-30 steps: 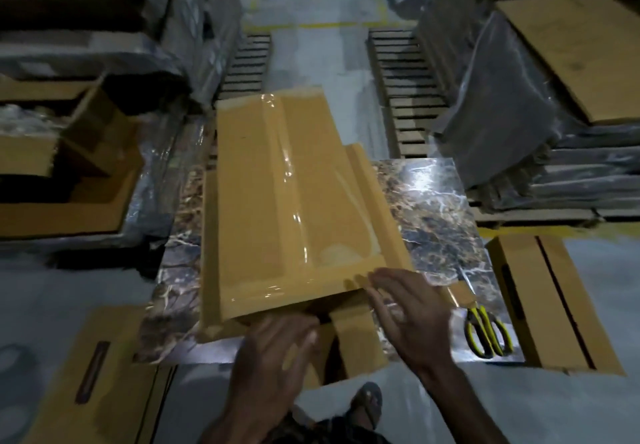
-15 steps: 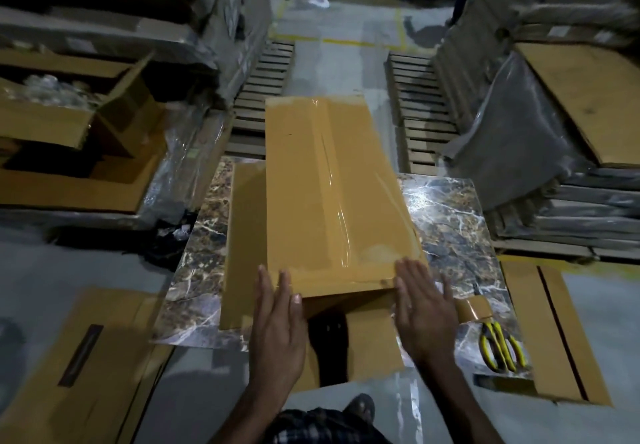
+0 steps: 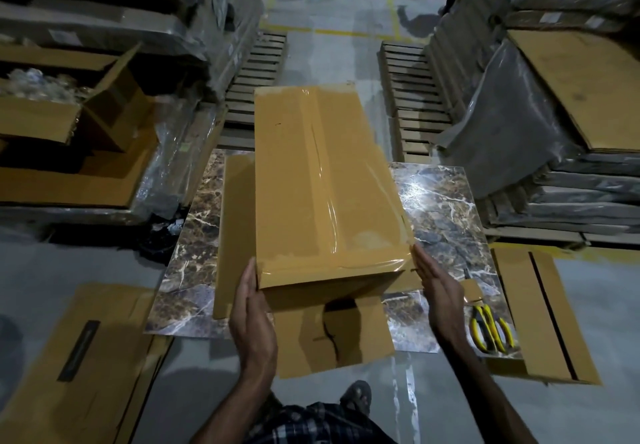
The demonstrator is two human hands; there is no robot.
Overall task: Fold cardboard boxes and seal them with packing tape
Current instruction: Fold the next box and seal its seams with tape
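The box (image 3: 322, 187) is over the middle of the marble board (image 3: 446, 201), with its long side pointing away from the person. Its near end seems lifted a little above the flat cardboard (image 3: 332, 336) that lies under it. A glossy tape (image 3: 320, 180) runs along the top seam and also across the near edge, so I judge this side is already sealed.

The left hand (image 3: 251, 308) has its fingers straight and lays them against the near left corner. The right hand (image 3: 440, 288), also flat and with straight fingers, presses on the near right corner. Neither hand curls around anything. The box is squeezed between two palms, probably because this is the easy way to lift or turn a wide box that has no handle (a grip with one hand would let it tilt).

The yellow scissors (image 3: 490, 331) lie on the board to the right, apart from the right hand.

Half a second ago both hands rested at the near end, the left one on the top edge. Now they are at the two sides, and the box stands straighter toward the person than one second ago.
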